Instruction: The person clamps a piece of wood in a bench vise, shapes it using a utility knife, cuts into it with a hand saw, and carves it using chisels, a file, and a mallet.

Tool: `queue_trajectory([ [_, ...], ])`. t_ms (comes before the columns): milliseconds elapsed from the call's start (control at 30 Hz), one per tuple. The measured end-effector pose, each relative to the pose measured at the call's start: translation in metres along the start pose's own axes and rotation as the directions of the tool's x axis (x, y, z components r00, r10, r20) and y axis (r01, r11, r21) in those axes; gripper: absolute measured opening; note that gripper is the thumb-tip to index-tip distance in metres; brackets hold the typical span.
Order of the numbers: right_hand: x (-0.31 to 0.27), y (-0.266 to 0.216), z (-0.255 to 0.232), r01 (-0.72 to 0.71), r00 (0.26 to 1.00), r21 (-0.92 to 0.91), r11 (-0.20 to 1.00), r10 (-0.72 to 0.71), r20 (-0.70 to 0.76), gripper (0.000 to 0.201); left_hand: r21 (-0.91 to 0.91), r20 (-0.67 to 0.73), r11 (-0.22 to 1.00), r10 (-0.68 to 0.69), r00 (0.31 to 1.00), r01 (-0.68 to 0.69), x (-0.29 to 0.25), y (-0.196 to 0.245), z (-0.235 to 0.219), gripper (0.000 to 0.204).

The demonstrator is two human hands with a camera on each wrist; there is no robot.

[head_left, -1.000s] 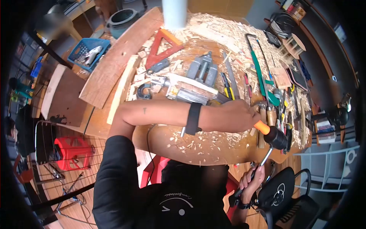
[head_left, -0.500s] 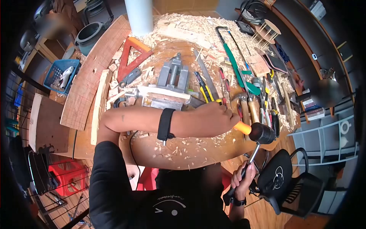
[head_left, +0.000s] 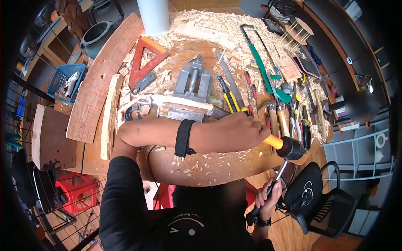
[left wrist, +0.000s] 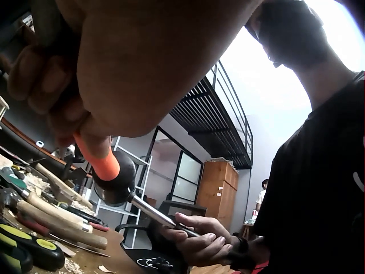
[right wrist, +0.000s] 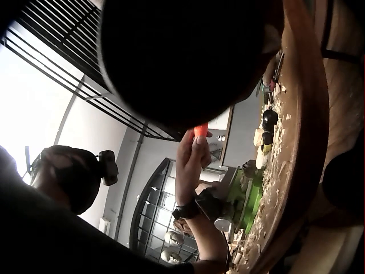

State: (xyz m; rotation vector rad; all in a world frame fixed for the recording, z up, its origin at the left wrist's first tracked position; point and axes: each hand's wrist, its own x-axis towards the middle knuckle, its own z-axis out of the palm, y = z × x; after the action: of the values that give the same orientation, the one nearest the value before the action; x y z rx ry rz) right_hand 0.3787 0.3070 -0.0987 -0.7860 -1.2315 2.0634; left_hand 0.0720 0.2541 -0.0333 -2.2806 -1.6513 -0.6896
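Note:
My left hand grips the orange handle of what looks like a chisel, the arm stretched across the bench front. Behind the knuckles a dark flat blade shows, pointing at a pale wood strip at the grey vise. Low on the right, my right hand holds a mallet by its dark grip. The mallet's steel shaft rises to a black head, right at the orange handle's end. In the right wrist view that black head fills much of the top.
Shavings litter the wooden bench. A green hacksaw, a yellow-black cutter and several wooden-handled tools lie at right. A red triangular frame and long board lie left. A black chair stands beside the bench.
The head view has turned, so the bench now sits further left in it. Both hands keep their grips, and the mallet head stays at the orange handle's end.

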Motion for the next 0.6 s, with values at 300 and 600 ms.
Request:
queue_trajectory([
  [300,-0.0051,-0.0013,0.0056,0.024,0.998,0.028,0.999,-0.022,-0.059,0.034,0.008,0.020,1.000,-0.023,1.000,0.023,0.0003,0.0005,-0.0007,0.018],
  [600,-0.0029,-0.0012,0.0016,0.095,0.989,0.129,0.987,-0.079,-0.122,0.033,-0.022,0.013,1.000,-0.019,1.000,0.019,0.0020,-0.0007,-0.0019,0.019],
])
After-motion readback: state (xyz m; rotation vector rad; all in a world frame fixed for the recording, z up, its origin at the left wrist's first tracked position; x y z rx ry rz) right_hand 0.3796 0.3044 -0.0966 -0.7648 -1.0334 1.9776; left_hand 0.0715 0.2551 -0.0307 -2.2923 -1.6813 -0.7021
